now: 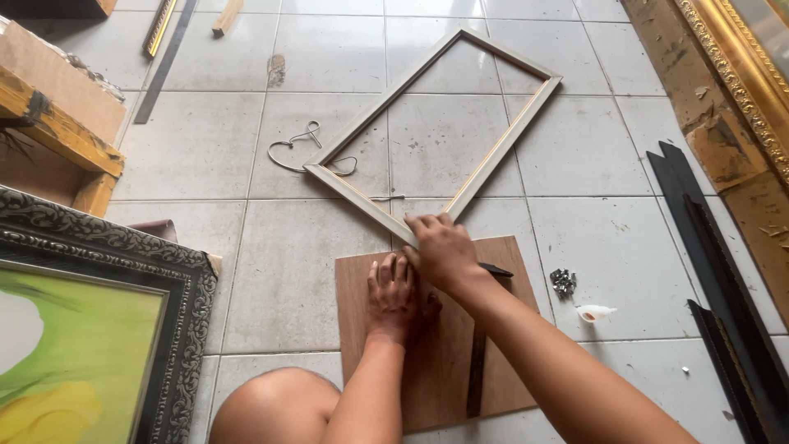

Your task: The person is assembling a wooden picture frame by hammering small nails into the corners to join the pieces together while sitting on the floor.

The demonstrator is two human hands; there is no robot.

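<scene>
Both hands [419,275] press the frame's [501,140] near corner; fingers on top.

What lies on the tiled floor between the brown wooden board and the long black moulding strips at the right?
In the head view, a small heap of metal fasteners and a small white glue bottle lie there on the tiles.
</scene>
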